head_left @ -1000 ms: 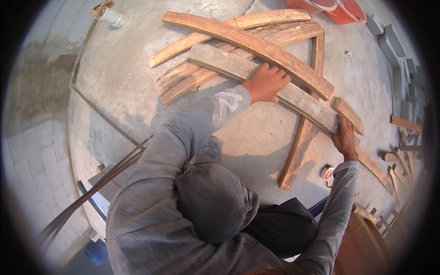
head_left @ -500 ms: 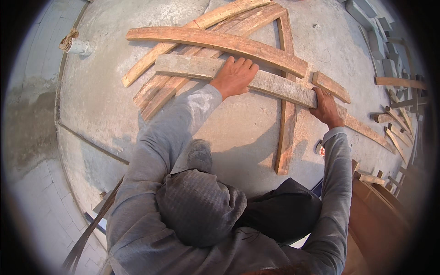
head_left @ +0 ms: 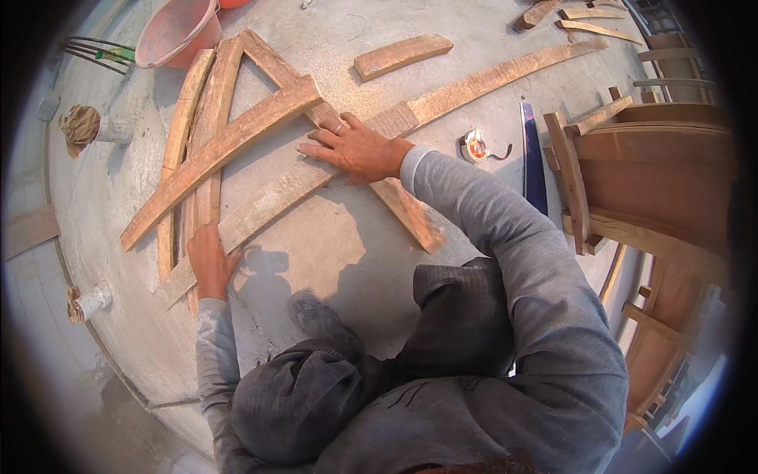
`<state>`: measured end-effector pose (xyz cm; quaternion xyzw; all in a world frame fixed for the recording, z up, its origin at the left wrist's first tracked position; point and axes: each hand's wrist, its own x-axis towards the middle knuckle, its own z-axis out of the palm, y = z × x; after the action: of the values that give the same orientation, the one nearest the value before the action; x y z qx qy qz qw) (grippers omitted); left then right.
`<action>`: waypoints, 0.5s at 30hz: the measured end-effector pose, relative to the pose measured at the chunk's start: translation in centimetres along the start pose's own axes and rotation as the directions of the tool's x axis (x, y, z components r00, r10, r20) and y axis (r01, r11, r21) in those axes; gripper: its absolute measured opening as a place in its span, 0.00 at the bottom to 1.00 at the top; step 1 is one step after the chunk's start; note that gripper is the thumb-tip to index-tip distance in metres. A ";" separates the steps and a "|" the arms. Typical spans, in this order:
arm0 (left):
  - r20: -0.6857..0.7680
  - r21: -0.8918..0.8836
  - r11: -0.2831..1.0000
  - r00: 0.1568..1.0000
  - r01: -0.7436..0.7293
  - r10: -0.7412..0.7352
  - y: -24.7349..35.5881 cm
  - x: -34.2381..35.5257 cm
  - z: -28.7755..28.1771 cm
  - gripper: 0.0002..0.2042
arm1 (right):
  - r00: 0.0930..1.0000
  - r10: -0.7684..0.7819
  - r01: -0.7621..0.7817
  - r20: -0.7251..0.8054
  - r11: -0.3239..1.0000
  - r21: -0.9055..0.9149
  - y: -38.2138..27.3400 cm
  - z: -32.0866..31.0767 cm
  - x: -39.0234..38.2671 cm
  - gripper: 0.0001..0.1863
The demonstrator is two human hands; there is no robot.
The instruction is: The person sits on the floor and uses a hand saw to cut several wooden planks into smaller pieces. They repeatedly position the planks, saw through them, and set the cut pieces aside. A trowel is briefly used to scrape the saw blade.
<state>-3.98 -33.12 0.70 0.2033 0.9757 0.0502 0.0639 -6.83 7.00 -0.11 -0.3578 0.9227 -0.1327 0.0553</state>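
A pale, weathered wooden plank (head_left: 276,196) lies slantwise in front of me, over a browner slanting board (head_left: 409,217). Near its lower left end my left hand (head_left: 210,265) grips it, thumb on the near edge and fingers around the far side. Across its upper part lies my right hand (head_left: 355,150), fingers stretched out and apart, a ring on one. The plank's right end meets a long board (head_left: 505,77). Beyond it, a crossing board (head_left: 229,162) rests over two other boards, one of them an upright-running board (head_left: 178,134) at the left.
Right of my hand are a tape measure (head_left: 474,146) and a long dark blue object (head_left: 534,162). A short wood block (head_left: 403,55) lies farther off. Brown wooden panels (head_left: 655,178) stand at the right. A pink tub (head_left: 180,35) and a paper-stuffed pipe stub (head_left: 83,130) are at the left.
The view has swung to the right. My left hand has shifted from the plank's middle toward its left end. My right hand's fingers, curled over the plank before, now lie stretched across it.
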 end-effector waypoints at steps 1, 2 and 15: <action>-0.012 -0.004 1.000 1.000 -0.027 0.027 0.4 -0.3 -0.7 0.48 | 0.997 0.009 -0.006 -0.073 0.999 0.034 -0.2 -0.7 -1.5 0.48; -0.029 -0.014 0.998 0.998 -0.055 0.055 0.9 -0.2 -1.2 0.50 | 0.990 0.018 -0.010 -0.143 0.998 0.060 -0.3 -1.7 -3.1 0.50; 0.097 -0.081 0.823 0.817 -0.563 0.569 20.4 14.5 -3.5 0.59 | -0.025 0.993 -0.977 -0.117 0.001 0.214 -15.4 9.0 -53.0 0.40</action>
<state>-9.68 -8.96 5.16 0.4847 0.8644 0.0786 0.1080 44.01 30.04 -4.00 0.4195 0.8981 -0.1270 0.0352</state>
